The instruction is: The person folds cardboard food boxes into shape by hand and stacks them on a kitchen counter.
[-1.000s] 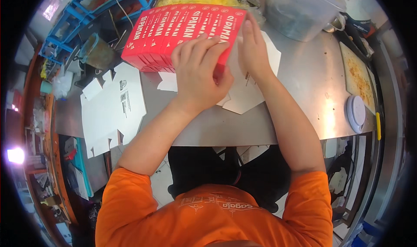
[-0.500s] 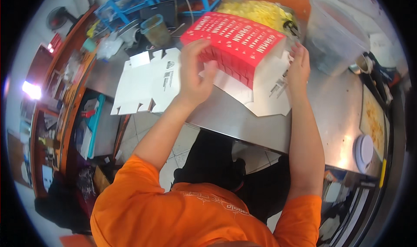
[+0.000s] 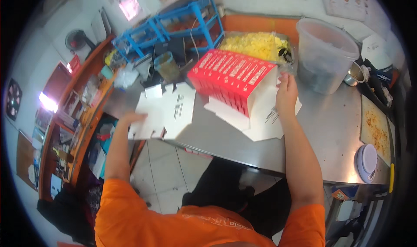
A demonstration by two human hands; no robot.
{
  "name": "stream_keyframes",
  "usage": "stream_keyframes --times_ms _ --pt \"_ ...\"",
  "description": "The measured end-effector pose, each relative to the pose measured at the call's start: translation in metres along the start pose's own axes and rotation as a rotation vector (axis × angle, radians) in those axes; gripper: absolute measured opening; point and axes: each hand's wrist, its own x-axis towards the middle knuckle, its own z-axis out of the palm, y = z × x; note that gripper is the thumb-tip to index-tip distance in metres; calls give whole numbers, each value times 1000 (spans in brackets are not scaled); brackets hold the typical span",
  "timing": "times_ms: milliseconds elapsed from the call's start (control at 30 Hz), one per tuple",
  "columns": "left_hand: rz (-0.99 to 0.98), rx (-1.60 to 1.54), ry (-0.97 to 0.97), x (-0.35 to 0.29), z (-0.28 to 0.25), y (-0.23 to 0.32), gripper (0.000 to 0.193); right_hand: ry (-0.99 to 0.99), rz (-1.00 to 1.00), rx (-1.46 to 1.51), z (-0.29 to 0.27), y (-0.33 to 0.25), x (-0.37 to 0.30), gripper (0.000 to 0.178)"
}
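A red cardboard box point(image 3: 234, 75) with white lettering stands on the steel table, its white inner flaps spread toward me and to the right. My right hand point(image 3: 286, 97) is at its right side, fingers closed on the edge of a white flap. To the left lies a flat, unfolded white carton point(image 3: 167, 110) with notched edges and small dark print. My left hand point(image 3: 132, 120) is over the carton's left edge, slightly blurred, its fingers stretched across the white surface; the thumb is hard to make out.
Behind the box sits a tray of yellow pieces point(image 3: 254, 46) with a black-handled tool. A tall clear plastic tub point(image 3: 325, 56) stands at right, near a metal bowl point(image 3: 355, 75). Further right are a stained cutting board point(image 3: 374, 123) and a round scale point(image 3: 367, 158). Blue racks point(image 3: 186, 14) stand behind.
My left hand has left the red box and moved left to the flat carton. My right hand stays at the box's right flap. The view has shifted, showing more wall.
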Motion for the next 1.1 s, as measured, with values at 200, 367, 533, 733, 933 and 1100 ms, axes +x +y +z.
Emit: stream_keyframes --times_ms 200,367,533,733,933,1100 --pt "2 132 226 -4 18 34 82 54 -99 -44 -13 7 4 34" --pt "125 245 668 -62 40 120 65 64 -89 -82 -29 -11 10 33" --pt "291 173 945 -107 -50 134 13 61 -5 -20 -24 -8 1 33" --pt "548 -188 1423 -264 -110 238 9 82 -9 -80 -25 -2 5 33" --pt "1172 -763 1223 -282 -48 328 25 112 -131 -85 -28 4 11 35" --pt "1397 -216 1128 -243 35 441 66 -50 -23 97 -30 -20 2 39"
